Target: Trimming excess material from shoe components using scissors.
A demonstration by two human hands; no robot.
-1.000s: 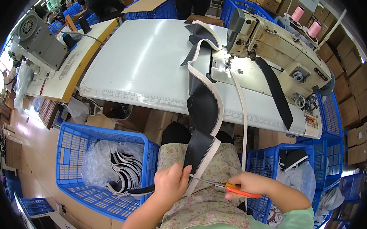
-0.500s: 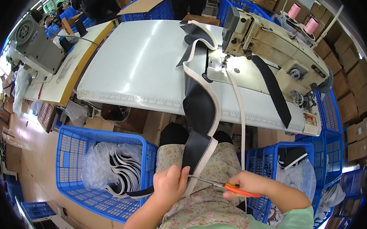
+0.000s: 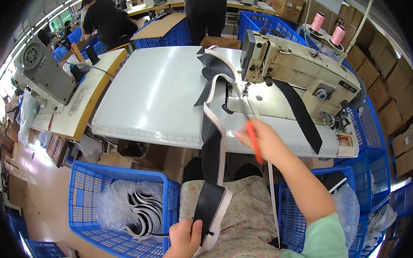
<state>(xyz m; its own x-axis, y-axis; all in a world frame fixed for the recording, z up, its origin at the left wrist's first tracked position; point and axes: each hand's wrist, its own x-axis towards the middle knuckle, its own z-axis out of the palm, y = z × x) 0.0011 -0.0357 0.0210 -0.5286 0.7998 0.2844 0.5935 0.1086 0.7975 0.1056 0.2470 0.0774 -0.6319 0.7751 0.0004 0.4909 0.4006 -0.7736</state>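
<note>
A person sits at a pale grey sewing table [image 3: 158, 99] with a cream-coloured industrial sewing machine [image 3: 301, 72] on its right side. Their right hand [image 3: 258, 142], raised over the table's near edge, is closed around orange-handled thread snips [image 3: 251, 136] whose metal tips point up toward the machine's needle area. Their left hand [image 3: 186, 237] is low, over the lap, fingers curled and pinching the lower end of a long black fabric strip edged with white binding [image 3: 212, 142]. That strip runs from the hand, across a floral-print lap [image 3: 248, 220], up over the table edge and on to the machine's needle, where more of the same black material is bunched. A narrow white tape [image 3: 271, 195] hangs down from the table beside the right forearm. To the person's left stands a blue plastic lattice crate [image 3: 93, 191], holding a clear plastic bag of black-and-white pieces [image 3: 136, 207]. Another blue crate [image 3: 295, 227] sits on the right. Two pink thread cones [image 3: 327, 29] stand behind the machine.
</note>
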